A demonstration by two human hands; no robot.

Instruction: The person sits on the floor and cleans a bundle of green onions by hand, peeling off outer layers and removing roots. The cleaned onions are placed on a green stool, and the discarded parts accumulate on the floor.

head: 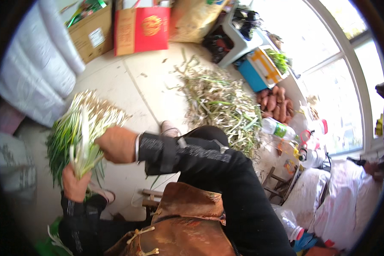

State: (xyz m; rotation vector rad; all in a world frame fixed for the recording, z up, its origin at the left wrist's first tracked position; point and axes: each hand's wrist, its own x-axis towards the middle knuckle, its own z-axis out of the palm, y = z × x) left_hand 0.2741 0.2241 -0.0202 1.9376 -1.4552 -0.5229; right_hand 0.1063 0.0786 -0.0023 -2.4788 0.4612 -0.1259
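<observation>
My left hand is shut around a small bunch of scallions, whose white stalks point up and away from me. Against the right side of this bunch, my right hand is curled with its back to the camera; its fingertips are hidden, and a green stalk runs into it. Just beyond both hands lies a large heap of scallions on the tiled floor, with white root ends towards the far right and green leaves towards me. A loose heap of withered leaves and peelings spreads past my right knee.
Sweet potatoes, plastic bottles and white sacks line the right side by the window. At the back stand a cardboard box, a red gift bag and a grey plastic stool. Pale cloth hangs at left.
</observation>
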